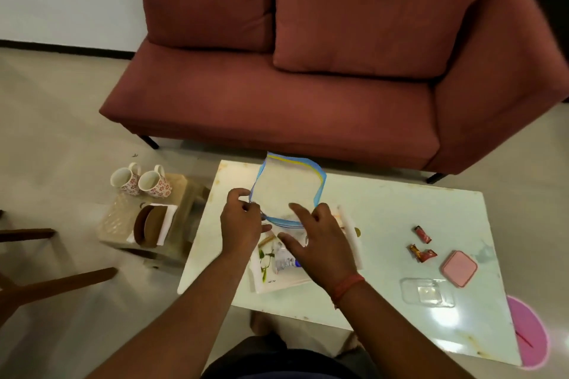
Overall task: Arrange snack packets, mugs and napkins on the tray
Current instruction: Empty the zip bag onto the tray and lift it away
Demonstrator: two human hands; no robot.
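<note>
The person leans over the pale low table (385, 215) with a clear zip bag (289, 188) stood up above the white tray (351, 243). The left hand (241, 224) is pinched on the bag's blue-edged side, probably to keep its mouth spread, while the right hand (320, 243) hovers with fingers splayed and apart, gripping nothing, just over the tray, as if about to reach inside or take something out. A crinkled clear packet (284, 260) lies on the tray beside a leafy print; I cannot tell whether it is a snack. Two red snack packets (422, 244) wait well to the right on the table, near a pink lid (458, 268) and a clear box (426, 291). The two floral mugs (141, 183) sit apart on a small side stool (184, 194), with what may be napkins (167, 224) under brown coasters; that stack is hard to read. Both hands hide most of the tray's middle.
</note>
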